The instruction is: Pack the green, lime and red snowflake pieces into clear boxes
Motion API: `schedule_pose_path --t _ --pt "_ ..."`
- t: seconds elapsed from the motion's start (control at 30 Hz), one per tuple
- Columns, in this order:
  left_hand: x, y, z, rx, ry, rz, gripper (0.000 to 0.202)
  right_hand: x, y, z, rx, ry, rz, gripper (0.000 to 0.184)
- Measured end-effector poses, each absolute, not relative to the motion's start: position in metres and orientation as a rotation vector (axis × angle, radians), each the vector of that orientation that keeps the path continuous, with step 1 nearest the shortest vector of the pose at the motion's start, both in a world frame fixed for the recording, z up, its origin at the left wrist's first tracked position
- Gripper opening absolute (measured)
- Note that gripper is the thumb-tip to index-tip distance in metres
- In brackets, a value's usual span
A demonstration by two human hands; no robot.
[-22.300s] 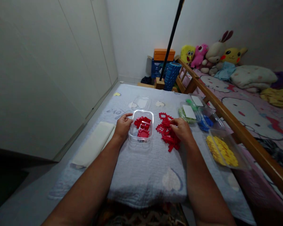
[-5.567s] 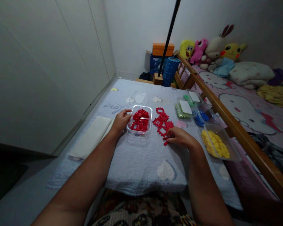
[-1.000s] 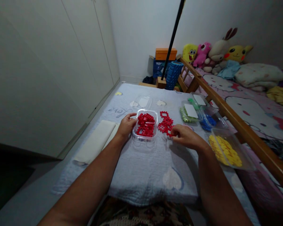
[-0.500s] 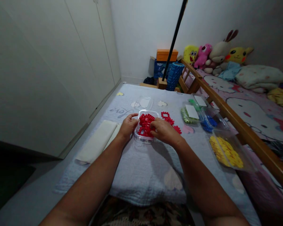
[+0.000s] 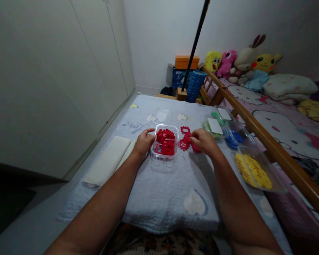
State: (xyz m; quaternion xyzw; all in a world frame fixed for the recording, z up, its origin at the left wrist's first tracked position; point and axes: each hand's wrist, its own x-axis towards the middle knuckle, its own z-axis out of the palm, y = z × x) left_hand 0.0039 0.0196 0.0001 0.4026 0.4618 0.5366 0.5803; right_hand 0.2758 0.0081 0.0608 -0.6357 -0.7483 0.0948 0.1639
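Observation:
A clear plastic box (image 5: 164,156) stands in front of me on the cloth, holding many red plastic building pieces (image 5: 166,140). My left hand (image 5: 144,142) grips its left rim, thumb and fingers closed on the edge. To the right of the box lies a loose group of red toothed pieces (image 5: 184,143), some with window-like openings. My right hand (image 5: 203,141) is over this group with its fingertips pinched at a red piece; the hand partly hides the pieces beneath. A clear lid (image 5: 162,115) lies behind the box.
At right are clear boxes of green pieces (image 5: 215,127) and blue pieces (image 5: 234,139), and a bag of yellow pieces (image 5: 252,170). A folded cream cloth (image 5: 108,159) lies left. A wooden bed rail (image 5: 268,138) runs along the right; a black pole (image 5: 195,46) rises behind.
My right hand has moved right, out of the box and over to the loose red pieces. My left hand stays on the box's rim.

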Motion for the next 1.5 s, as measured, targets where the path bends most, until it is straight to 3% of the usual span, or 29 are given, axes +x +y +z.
schedule_pose_path --t 0.07,0.27,0.53,0.7,0.9,1.5 --pt "0.004 0.020 0.000 0.938 1.083 1.261 0.057 0.284 0.013 0.044 -1.936 -2.066 0.146 0.017" --pt "0.005 0.020 -0.001 0.912 1.071 1.261 0.057 0.280 0.015 0.008 -2.119 -1.934 0.048 0.043" --pt "0.005 0.019 0.000 0.930 1.085 1.254 0.056 0.282 0.014 0.007 -2.036 -1.858 0.071 0.032" --pt "0.006 0.018 0.004 0.943 1.087 1.243 0.056 0.270 0.006 0.019 -1.639 -1.757 0.163 0.033" --pt "0.006 0.017 0.005 0.954 1.080 1.247 0.055 0.229 -0.017 0.036 -1.284 -2.053 0.278 0.033" --pt "0.008 0.015 0.008 0.964 1.071 1.253 0.054 0.196 -0.023 0.036 -1.236 -2.291 0.341 0.025"
